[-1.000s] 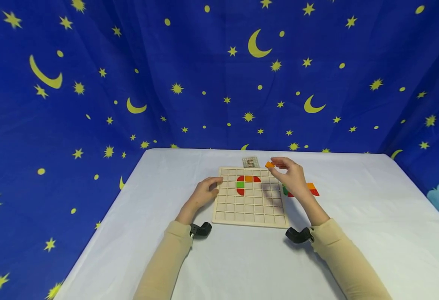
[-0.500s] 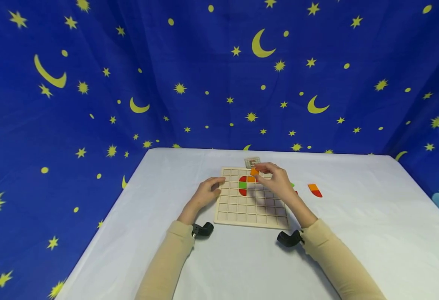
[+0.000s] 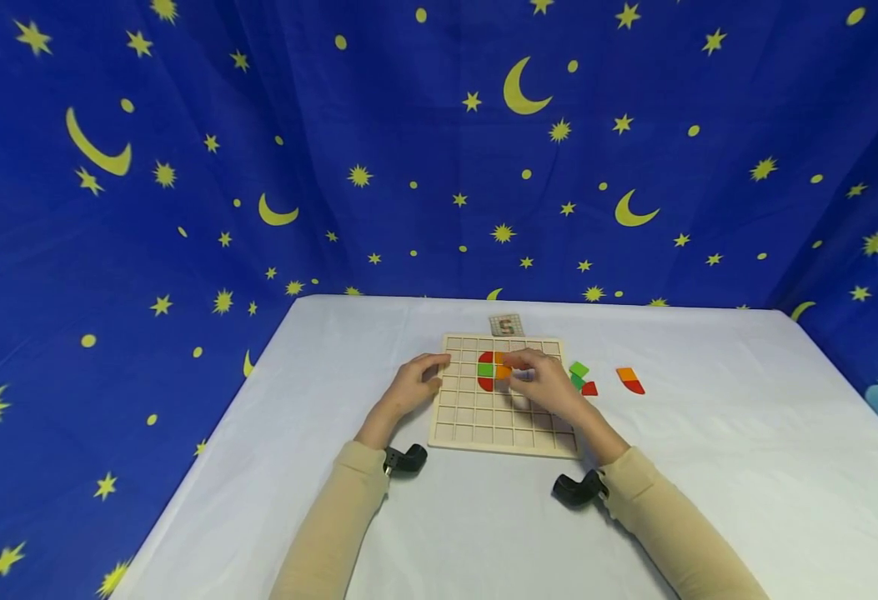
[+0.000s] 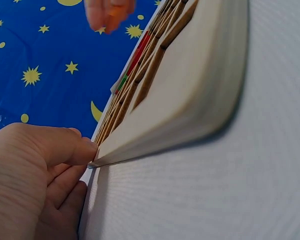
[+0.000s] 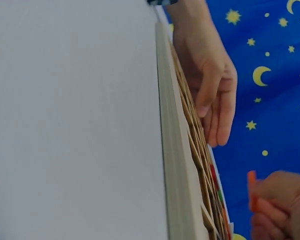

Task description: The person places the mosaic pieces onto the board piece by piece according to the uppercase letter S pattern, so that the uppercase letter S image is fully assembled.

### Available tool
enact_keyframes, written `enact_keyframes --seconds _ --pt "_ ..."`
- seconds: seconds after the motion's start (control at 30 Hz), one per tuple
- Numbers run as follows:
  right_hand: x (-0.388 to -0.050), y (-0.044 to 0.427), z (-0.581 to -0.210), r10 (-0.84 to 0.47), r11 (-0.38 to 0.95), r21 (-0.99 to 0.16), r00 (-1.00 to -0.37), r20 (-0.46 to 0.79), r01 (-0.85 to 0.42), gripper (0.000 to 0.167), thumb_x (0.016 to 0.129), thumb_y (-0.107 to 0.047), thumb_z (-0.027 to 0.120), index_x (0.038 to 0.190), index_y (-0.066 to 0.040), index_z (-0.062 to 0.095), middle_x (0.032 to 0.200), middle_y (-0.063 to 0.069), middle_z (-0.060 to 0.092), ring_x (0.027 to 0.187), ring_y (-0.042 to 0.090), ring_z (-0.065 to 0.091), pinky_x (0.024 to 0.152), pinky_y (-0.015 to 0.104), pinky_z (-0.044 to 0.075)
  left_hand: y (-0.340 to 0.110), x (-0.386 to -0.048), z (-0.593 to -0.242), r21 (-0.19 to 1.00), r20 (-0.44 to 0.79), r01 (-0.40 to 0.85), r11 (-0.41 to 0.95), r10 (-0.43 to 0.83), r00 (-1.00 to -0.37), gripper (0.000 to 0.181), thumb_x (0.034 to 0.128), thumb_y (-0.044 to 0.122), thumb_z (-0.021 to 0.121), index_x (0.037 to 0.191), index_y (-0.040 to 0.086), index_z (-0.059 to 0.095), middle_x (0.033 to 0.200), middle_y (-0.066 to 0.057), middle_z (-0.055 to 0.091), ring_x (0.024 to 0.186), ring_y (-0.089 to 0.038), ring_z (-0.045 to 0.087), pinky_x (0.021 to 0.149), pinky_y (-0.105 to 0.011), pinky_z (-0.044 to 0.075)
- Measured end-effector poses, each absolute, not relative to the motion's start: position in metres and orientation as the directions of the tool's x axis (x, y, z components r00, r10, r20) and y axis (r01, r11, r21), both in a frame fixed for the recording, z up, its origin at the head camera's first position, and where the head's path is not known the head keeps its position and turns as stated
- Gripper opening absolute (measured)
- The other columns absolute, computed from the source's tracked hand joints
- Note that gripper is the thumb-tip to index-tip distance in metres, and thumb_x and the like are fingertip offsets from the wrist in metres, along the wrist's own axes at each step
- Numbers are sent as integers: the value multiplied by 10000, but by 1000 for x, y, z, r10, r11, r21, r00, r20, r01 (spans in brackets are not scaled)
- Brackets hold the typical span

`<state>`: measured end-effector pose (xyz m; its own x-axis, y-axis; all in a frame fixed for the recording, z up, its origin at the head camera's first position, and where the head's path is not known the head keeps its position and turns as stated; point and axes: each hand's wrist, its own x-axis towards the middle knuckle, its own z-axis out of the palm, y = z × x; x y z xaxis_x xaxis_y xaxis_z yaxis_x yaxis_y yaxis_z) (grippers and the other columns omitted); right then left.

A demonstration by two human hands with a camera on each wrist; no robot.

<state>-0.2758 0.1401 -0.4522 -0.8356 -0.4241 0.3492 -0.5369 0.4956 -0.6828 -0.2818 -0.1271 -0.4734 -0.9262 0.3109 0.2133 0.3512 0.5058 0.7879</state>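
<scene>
- Board [image 3: 499, 451] with a square grid lies flat on the desk [image 3: 484, 517], in front of the person and between the two arms.
- The right hand [image 3: 551, 385] pinches an orange tile [image 5: 252, 187] between thumb and fingers; the right wrist view shows the tile on edge to the camera and apart from the grid.
- Seen from the head, that tile appears over the cell beside the green tile [image 3: 486, 370] and just nearer than the seated orange tile [image 3: 500, 357]; the fingers hide some cells there, so the exact one cannot be told.
- The left hand [image 3: 408, 385] touches the left edge, fingers relaxed and thumb apart from them; a light, firm touch here should stop the grid from sliding.
- A good lowering likely turns the tile's sides parallel to the ridges first, then lets it down level, so no corner catches.
- A glance at the pattern card [image 3: 507, 325] beyond the far edge would confirm the cell before release.
- The fingers would best part straight upward, leaving the red tile [image 3: 487, 357] and its neighbours undisturbed.
</scene>
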Motion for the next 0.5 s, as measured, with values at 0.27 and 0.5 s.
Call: enact_keyframes --seconds 0.27,0.5 --pt "-280 139 -470 -447 530 -640 -824 347 -557 330 825 -86 717 1141 -13 655 1075 98 658 981 239 626 831 366 539 -127 -282 -474 790 203 340 509 306 -930 440 852 -58 598 1286 5 563 1242 -136 575 1209 -264 499 1043 -320 383" --pt "-279 138 -472 -442 560 -610 -825 352 -560 309 822 -119 720 1114 -28 671 1054 79 666 984 239 603 826 374 534 -127 -282 -474 782 208 347 518 308 -929 438 860 -47 600 1292 14 561 1252 -130 571 1214 -267 493 1050 -333 376"
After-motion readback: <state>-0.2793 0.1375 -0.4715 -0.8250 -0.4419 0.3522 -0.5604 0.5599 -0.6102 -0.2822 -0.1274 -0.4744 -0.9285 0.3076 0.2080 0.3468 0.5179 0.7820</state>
